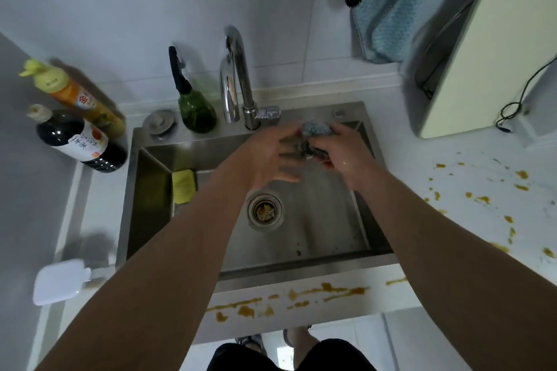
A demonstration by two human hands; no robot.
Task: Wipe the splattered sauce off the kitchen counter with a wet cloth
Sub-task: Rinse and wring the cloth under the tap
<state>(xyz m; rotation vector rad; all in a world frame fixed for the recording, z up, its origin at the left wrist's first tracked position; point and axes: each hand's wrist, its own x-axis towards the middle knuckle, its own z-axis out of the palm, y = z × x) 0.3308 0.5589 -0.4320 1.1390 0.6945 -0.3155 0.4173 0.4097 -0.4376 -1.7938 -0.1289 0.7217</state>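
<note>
both hands are over the sink [331, 262], just below the tap [238, 75]. the right hand [343, 156] grips a bunched blue-grey cloth [313, 135], fingers curled round it. the left hand [271, 156] is beside it with fingers spread and fairly straight, their tips at the cloth's lower edge; they are blurred, so whether they touch it cannot be told. the cloth is held above the back of the basin, near the tap's base. sauce [331, 292] lies in orange-brown streaks and blobs along the front edge of the worktop [482, 178], just in front of the sink, and more spots are scattered over the worktop to the right of the sink. a yellow sponge [184, 185] lies in the basin's left side, and the drain [265, 209] holds some scraps. at the back left corner stand a dark bottle [75, 138] and an orange bottle [75, 96], with a green spray bottle [193, 102] on the sink's back rim. a pale cutting board [488, 48] leans at the back right, and a blue towel [388, 9] hangs on the wall.
</note>
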